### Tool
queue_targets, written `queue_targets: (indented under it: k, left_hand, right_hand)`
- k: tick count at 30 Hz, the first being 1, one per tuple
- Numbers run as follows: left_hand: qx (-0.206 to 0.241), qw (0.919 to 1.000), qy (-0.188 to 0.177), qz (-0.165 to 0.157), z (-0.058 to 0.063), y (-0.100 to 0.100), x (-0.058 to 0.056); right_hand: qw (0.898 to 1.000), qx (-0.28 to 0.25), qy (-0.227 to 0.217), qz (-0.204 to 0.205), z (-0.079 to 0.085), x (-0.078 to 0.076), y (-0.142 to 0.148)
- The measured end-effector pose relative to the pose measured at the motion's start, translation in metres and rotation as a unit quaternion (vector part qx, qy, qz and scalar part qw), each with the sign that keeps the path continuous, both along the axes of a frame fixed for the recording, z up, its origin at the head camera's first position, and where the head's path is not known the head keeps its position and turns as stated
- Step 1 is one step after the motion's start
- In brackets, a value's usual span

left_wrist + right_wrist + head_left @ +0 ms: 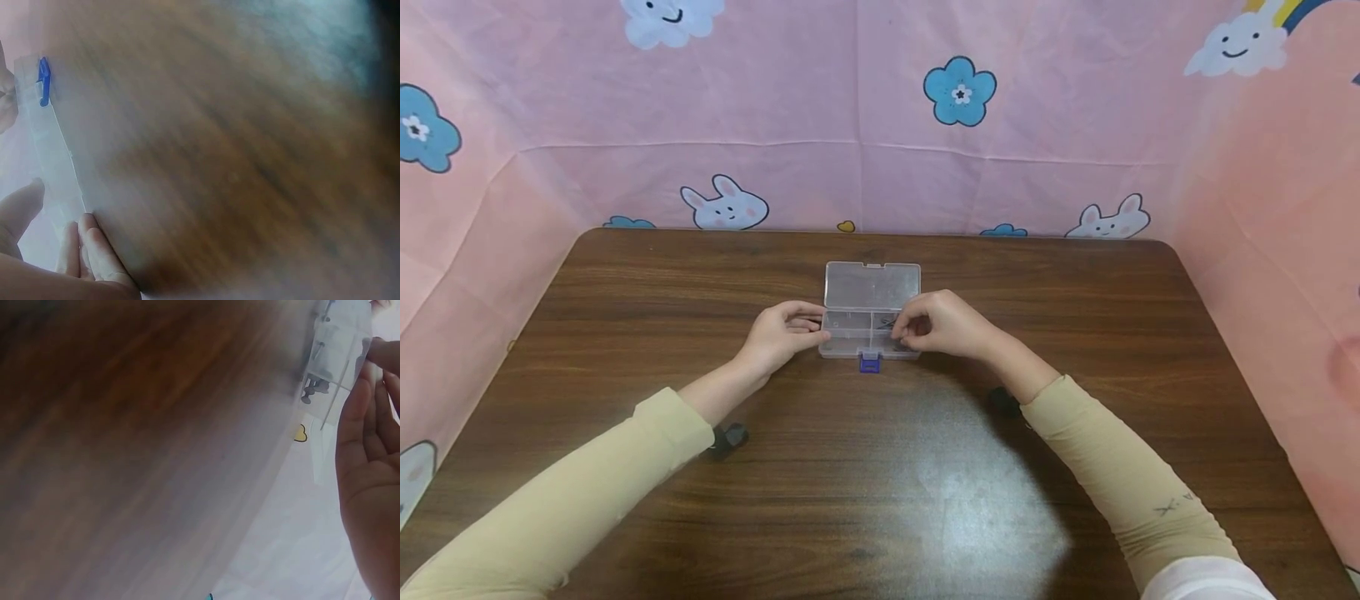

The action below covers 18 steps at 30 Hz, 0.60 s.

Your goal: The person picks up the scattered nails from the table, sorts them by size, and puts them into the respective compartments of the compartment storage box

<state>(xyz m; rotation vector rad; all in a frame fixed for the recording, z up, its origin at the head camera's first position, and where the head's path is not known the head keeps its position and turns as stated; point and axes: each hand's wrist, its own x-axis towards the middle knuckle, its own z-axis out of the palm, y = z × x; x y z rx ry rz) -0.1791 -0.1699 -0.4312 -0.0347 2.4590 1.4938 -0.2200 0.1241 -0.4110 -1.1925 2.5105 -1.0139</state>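
A clear plastic compartment box (848, 343) with a blue latch (869, 363) lies on the table, its lid (872, 285) raised at the back. My left hand (781, 337) holds its left end, thumb by the front corner and fingers along the side. In the left wrist view that hand (94, 256) shows thumb and fingers on either side of the box wall. My right hand (946, 325) reaches into the right compartments with bent fingers. Small dark screw-like pieces (315, 386) lie in the compartments. Whether the right fingertips pinch one is hidden.
The brown wooden table (820, 483) has rounded back corners. Pink patterned cloth (805, 100) hangs behind it and along both sides. Dark objects, partly hidden, show beside the left forearm (730, 437) and under the right forearm (1002, 402).
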Motion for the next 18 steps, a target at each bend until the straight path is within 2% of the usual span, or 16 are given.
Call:
queue_targets:
  k: [7,18]
  left_hand:
    - [0.001,1.0,-0.003,-0.001,-0.001,0.001,0.002]
    - [0.015,0.9999,-0.002,-0.001,0.0,0.001,0.0]
  right_hand:
    - [1.0,-0.022,-0.017,-0.01,0.0,0.001,0.005]
    - [0.999,-0.028,0.0,-0.033,0.0,0.005,0.028]
